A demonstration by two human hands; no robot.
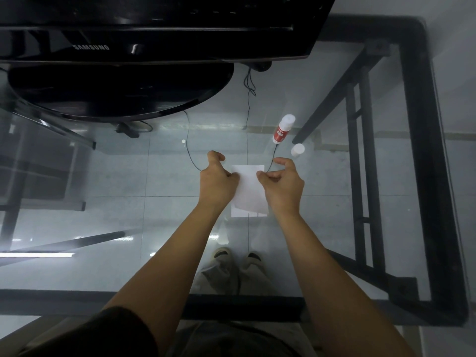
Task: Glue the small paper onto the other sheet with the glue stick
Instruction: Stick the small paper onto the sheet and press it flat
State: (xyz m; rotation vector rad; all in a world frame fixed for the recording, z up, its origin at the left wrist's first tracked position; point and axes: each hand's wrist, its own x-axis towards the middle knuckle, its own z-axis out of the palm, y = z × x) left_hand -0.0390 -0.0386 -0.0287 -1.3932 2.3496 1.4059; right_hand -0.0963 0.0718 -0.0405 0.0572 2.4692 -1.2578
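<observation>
A small white paper (249, 189) is pinched at its two side edges between my left hand (219, 180) and my right hand (280, 182), just above the glass table. Beneath it lies the other white sheet (238, 213), of which only the near edge and the far strip show. The glue stick (282, 128), white with a red label, stands uncapped beyond my right hand. Its white cap (297, 150) sits on the glass beside it.
The table is glass (128, 253) with a black metal frame (422, 176). A black monitor (128, 47) on a round base (116, 91) fills the far left. Thin black cables (190, 150) run across the glass near my hands.
</observation>
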